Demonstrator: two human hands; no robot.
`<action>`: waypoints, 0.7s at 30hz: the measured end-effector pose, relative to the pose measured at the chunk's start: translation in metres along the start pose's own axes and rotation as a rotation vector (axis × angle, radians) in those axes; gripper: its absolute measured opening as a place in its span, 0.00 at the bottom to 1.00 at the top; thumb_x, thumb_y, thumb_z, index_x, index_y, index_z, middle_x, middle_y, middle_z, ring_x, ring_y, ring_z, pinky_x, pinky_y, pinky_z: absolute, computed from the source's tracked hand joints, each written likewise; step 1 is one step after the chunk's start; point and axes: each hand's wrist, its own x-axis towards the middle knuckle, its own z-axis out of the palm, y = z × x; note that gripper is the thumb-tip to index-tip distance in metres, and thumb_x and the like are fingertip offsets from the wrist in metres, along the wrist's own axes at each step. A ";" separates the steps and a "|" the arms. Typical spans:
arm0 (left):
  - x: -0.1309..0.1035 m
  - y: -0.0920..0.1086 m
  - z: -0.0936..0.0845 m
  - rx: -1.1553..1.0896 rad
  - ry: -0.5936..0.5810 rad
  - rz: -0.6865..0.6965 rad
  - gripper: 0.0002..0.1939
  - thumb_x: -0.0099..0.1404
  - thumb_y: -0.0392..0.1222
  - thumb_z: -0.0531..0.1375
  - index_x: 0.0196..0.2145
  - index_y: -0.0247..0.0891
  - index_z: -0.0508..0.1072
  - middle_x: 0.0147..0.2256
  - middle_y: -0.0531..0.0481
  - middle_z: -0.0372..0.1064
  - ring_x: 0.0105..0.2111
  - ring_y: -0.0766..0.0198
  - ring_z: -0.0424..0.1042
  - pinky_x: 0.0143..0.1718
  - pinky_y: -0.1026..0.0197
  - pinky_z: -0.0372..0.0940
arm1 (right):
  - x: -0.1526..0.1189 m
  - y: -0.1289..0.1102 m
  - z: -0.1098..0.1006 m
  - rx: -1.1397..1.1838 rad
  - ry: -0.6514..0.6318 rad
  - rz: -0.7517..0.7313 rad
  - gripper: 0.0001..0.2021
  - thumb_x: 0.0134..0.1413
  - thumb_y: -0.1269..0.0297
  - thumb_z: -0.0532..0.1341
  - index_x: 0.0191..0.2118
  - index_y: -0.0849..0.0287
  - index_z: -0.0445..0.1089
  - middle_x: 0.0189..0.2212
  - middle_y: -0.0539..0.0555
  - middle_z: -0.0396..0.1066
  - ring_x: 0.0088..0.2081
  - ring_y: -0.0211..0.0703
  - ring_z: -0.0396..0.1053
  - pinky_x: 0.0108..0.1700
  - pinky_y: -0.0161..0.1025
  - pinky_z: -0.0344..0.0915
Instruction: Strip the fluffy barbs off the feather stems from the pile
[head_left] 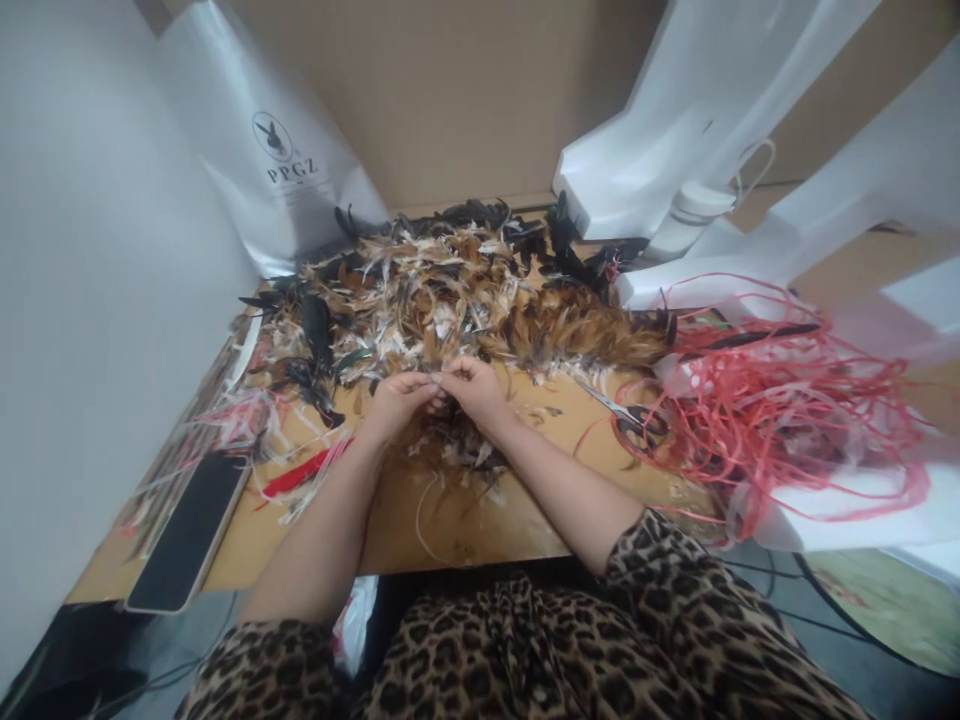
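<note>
My left hand and my right hand meet over the middle of the table, fingertips pinched together. Whatever they pinch is too small to make out. Just beyond them spreads a big heap of feathers, brown, white and black. To its right, glossy brown feathers lie bunched in a row. Loose dark feather scraps are scattered below my hands. A pair of scissors with black handles rests on the table to the right of my right hand.
A tangle of pink plastic strips covers the right side. A phone lies near the left edge, beside a red strip. Behind stand a white printed bag and a white cylindrical container. The wooden tabletop ends close to my body.
</note>
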 end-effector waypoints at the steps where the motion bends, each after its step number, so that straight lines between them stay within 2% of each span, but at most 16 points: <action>1: 0.000 -0.001 0.000 -0.001 -0.005 0.007 0.09 0.47 0.41 0.66 0.27 0.33 0.74 0.21 0.51 0.70 0.20 0.71 0.67 0.23 0.68 0.62 | 0.001 0.000 0.000 -0.005 -0.006 -0.003 0.12 0.34 0.59 0.65 0.22 0.60 0.62 0.16 0.45 0.63 0.20 0.33 0.61 0.24 0.32 0.57; 9: -0.002 -0.004 0.004 0.012 -0.007 0.012 0.07 0.49 0.40 0.64 0.26 0.34 0.74 0.21 0.51 0.70 0.20 0.70 0.68 0.24 0.68 0.62 | 0.000 -0.003 -0.005 -0.097 -0.042 0.008 0.14 0.37 0.55 0.64 0.21 0.59 0.61 0.15 0.45 0.62 0.19 0.32 0.58 0.23 0.31 0.56; 14: -0.006 0.002 0.009 -0.032 0.015 0.019 0.08 0.48 0.41 0.65 0.25 0.33 0.73 0.22 0.51 0.71 0.21 0.70 0.68 0.24 0.67 0.63 | 0.001 -0.010 -0.009 -0.096 -0.054 -0.009 0.13 0.36 0.57 0.64 0.21 0.61 0.62 0.17 0.46 0.63 0.21 0.31 0.59 0.25 0.31 0.57; 18: -0.004 0.009 0.005 -0.042 0.118 0.044 0.10 0.46 0.41 0.66 0.24 0.33 0.72 0.24 0.49 0.72 0.20 0.73 0.67 0.24 0.69 0.62 | 0.006 -0.023 -0.022 -0.189 0.015 -0.089 0.11 0.39 0.59 0.63 0.26 0.63 0.67 0.21 0.48 0.66 0.23 0.30 0.59 0.28 0.31 0.57; 21: -0.001 0.012 -0.001 -0.065 0.148 0.070 0.12 0.45 0.43 0.66 0.25 0.33 0.72 0.25 0.49 0.72 0.21 0.73 0.67 0.23 0.70 0.62 | 0.008 -0.035 -0.036 -0.369 -0.102 -0.104 0.11 0.39 0.60 0.63 0.27 0.64 0.69 0.22 0.49 0.68 0.24 0.31 0.60 0.29 0.31 0.57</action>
